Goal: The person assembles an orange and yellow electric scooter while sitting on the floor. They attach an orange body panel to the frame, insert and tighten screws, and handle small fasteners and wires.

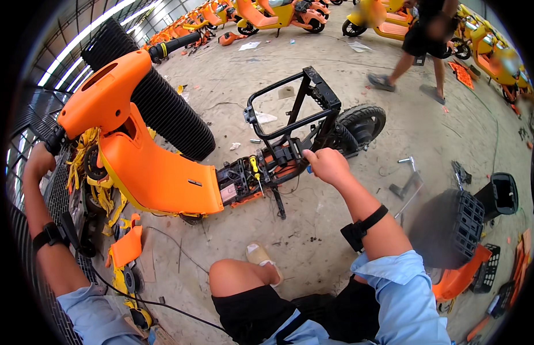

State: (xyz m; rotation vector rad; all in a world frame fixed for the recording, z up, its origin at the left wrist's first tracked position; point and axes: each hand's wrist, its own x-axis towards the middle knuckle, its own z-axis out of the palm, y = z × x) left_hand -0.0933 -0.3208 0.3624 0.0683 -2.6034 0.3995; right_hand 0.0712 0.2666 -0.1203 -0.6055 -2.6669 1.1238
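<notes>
A partly stripped scooter with an orange body panel (pixel 163 181) stands across the view, handlebar to the left and rear wheel (pixel 365 122) to the right. My left hand (pixel 40 161) is closed round the black handlebar grip (pixel 57 140). My right hand (pixel 329 165) is closed beside the base of the bare black rear frame (pixel 321 92), thumb on top. A small blue bit shows under its fingers, but what they hold is hidden. A yellow-handled screwdriver (pixel 255 164) lies on the exposed wiring and parts, between the orange footboard and my right hand.
A black ribbed stack (pixel 180 123) stands behind the scooter. Yellow and orange scraps (pixel 126 247) lie at the left. Metal tools (pixel 414 178), a black crate (pixel 468 227) and orange panels lie at the right. A person (pixel 434 40) walks past rows of scooters (pixel 278 14).
</notes>
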